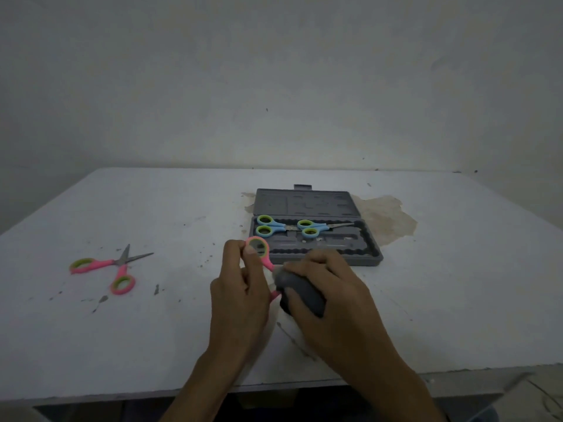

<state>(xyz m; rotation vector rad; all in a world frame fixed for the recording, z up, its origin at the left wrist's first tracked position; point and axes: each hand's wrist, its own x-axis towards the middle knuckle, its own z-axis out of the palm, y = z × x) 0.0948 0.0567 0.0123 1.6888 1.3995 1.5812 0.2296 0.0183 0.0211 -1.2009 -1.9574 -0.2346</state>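
My left hand grips a pair of pink-handled scissors by the handles; one pink loop sticks up above my fingers. My right hand curls round a dark grey oblong object, held against the scissors' blades, which are hidden. Both hands hover just above the white table, in front of an open grey plastic case. Two blue-handled scissors lie side by side in the case's tray.
A second pair of pink scissors lies open on the table at the left. A brown patch of peeled surface spreads to the right of the case. A plain wall stands behind the table; the front edge runs below my forearms.
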